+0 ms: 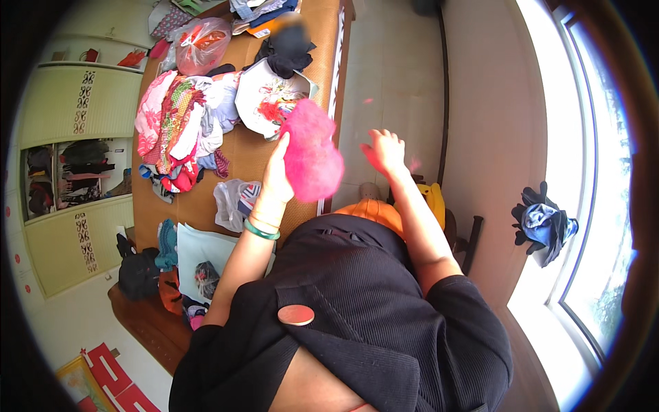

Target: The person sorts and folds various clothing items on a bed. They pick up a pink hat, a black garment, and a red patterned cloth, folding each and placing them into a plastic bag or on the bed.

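My left hand, with a green bangle on its wrist, grips a bright pink fluffy piece by its left side. The piece is soft and fuzzy, with a lobed outline; its exact kind is unclear. My right hand is raised to the right of it, apart from it, holding nothing that I can see. Its fingers are loosely bent and spread. Small pink bits of fluff show in the air near that hand. Just beyond the pink piece stands a white box with colourful small items inside.
Heaped clothes lie on the brown woven bed mat, beside a clear plastic bag. Black cloth rests by the box. A yellow item is past my right forearm. Dark-blue bundled fabric sits at the windowsill.
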Tool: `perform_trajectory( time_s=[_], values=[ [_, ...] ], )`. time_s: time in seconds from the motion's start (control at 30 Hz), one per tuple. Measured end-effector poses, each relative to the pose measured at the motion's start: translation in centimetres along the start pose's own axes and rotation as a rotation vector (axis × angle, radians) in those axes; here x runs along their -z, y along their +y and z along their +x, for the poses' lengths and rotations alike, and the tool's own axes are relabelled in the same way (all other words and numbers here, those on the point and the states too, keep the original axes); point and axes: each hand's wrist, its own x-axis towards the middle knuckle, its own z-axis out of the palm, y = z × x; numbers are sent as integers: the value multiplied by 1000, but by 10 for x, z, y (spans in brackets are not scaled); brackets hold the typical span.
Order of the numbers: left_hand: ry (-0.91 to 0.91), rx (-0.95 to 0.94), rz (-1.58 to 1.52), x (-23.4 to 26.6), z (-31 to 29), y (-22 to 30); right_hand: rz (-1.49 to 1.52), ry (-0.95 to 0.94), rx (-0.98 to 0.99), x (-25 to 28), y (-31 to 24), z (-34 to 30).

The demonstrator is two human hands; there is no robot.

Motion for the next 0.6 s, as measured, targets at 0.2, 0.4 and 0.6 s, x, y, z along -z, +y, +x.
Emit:
perform_trajectory(
  time_s=[0.2, 0.4, 0.6],
  values=[
    [-17, -48, 130, -8, -14, -3, 722, -114, 12, 9, -43, -50],
    [-5, 61, 286, -19, -3, -26, 969, -190, 54, -22, -65, -61],
    [-143, 30, 547, -21, -15, -13, 1506, -340, -125, -20, -33, -50]
  ],
)
